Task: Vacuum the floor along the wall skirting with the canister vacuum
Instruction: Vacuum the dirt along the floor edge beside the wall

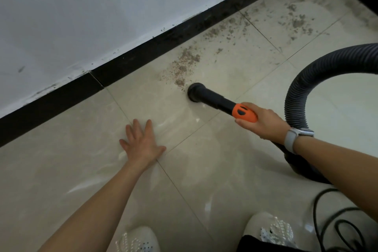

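Fingers of the right hand curl round the orange grip of the vacuum nozzle, whose round mouth sits on the tiled floor just short of the grit spread along the black skirting. Straight, spread fingers of the left hand hover over or press the tile, which I cannot tell. Likely slip: the ribbed hose looping to the right could tug the mouth off line and leave debris against the skirting, or the cable by the shoes may snag
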`<state>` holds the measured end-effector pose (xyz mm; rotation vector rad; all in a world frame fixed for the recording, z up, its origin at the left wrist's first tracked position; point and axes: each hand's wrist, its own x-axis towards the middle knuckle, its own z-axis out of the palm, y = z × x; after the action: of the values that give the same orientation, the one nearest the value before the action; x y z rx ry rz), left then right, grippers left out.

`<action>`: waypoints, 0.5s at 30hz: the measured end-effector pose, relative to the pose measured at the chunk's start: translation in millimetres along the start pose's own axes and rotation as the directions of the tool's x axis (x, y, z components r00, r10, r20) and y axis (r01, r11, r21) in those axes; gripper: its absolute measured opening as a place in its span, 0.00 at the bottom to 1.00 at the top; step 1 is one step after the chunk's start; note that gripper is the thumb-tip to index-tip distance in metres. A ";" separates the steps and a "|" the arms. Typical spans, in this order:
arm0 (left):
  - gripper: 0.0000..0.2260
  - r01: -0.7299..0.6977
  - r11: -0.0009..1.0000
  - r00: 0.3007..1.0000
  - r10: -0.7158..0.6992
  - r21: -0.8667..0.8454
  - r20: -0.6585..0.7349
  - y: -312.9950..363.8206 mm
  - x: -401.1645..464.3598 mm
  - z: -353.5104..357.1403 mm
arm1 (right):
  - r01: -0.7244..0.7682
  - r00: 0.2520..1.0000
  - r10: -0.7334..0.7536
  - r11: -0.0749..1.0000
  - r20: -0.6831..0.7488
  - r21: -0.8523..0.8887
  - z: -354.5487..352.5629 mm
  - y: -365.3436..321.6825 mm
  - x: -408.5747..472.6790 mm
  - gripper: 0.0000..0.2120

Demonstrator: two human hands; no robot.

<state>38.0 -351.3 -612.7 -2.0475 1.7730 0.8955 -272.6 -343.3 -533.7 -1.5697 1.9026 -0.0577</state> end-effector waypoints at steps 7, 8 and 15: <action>0.47 0.010 0.999 0.999 -0.011 0.035 0.038 0.3 10.4 -6.4 | 0.021 1.000 -0.021 0.999 0.001 0.028 3.9 -16.9 24.0 0.24; 0.47 0.013 0.999 0.999 -0.015 0.040 0.044 0.7 11.0 -6.6 | -0.002 1.000 0.003 0.999 -0.031 0.032 0.0 -16.6 27.8 0.24; 0.48 0.023 0.997 0.997 -0.029 0.078 0.073 5.4 12.1 -9.5 | 0.058 0.997 -0.055 0.997 0.054 -0.052 11.8 -25.1 23.3 0.26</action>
<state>35.9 -367.4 -612.0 -1.9592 1.7112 0.8697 -246.5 -366.7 -542.8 -1.6444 1.8330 0.0098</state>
